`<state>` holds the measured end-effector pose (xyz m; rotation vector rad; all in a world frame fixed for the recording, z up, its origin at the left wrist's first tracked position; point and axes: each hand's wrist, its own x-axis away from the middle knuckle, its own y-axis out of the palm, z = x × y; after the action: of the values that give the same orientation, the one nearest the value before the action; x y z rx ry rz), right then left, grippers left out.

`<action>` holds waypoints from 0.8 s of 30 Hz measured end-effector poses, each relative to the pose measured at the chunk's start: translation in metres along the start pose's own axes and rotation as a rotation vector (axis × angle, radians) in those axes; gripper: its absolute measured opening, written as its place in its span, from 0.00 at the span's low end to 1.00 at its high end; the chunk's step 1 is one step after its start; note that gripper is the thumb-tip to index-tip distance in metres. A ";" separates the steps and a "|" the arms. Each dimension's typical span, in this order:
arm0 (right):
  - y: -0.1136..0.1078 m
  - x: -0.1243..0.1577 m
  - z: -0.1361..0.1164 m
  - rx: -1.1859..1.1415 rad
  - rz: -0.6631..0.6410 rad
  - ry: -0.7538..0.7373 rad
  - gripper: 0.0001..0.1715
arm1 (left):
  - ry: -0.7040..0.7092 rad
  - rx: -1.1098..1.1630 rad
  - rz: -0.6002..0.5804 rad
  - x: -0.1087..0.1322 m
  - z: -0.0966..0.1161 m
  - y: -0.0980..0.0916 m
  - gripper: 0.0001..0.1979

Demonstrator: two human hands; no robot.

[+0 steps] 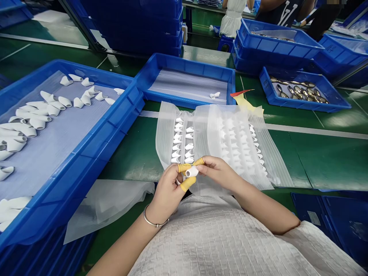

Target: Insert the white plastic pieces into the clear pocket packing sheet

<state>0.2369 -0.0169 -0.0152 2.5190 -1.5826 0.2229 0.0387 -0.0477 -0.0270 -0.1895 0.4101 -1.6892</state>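
Right of the sheets point(168, 126), bare table point(319, 153) gives passage; left, a gap narrows between them and the big tray point(115, 128), blocked beyond by the far tray point(175, 99)

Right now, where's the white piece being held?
The white piece is held between the left hand and right hand, just below centre in the head view, by the translucent sheet.

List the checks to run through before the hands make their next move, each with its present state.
1. White piece held: ok, between left hand and right hand.
2. Yellow covers on left thumb and index finger: ok.
3. Right thumb covered: not ok, it looks bare.
4. Loose white pieces in the large left tray: ok, many.
5. Held piece's underside unmarked: cannot tell, hidden.
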 end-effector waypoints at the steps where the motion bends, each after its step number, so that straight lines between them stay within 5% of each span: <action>1: 0.000 -0.001 0.002 -0.019 -0.014 0.016 0.16 | 0.027 -0.026 0.003 0.000 0.001 0.000 0.06; 11: -0.017 -0.014 -0.002 0.009 -0.186 0.084 0.12 | 0.135 -0.166 -0.120 -0.004 -0.001 -0.005 0.04; 14: -0.032 -0.035 -0.016 0.046 -0.264 0.138 0.11 | 0.076 -0.137 -0.057 -0.005 -0.006 -0.006 0.06; 18: -0.045 -0.062 -0.038 0.048 -0.133 0.064 0.11 | -0.074 -0.043 0.080 -0.005 -0.014 -0.009 0.20; 21: -0.035 -0.065 -0.042 -0.012 -0.150 0.037 0.13 | -0.079 0.000 0.122 -0.007 -0.015 -0.012 0.29; 24: -0.013 -0.056 -0.028 -0.103 -0.185 0.070 0.16 | -0.005 -0.034 0.123 -0.010 -0.012 -0.015 0.23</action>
<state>0.2230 0.0440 -0.0007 2.5285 -1.2912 0.1991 0.0220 -0.0343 -0.0317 -0.1899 0.4383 -1.5610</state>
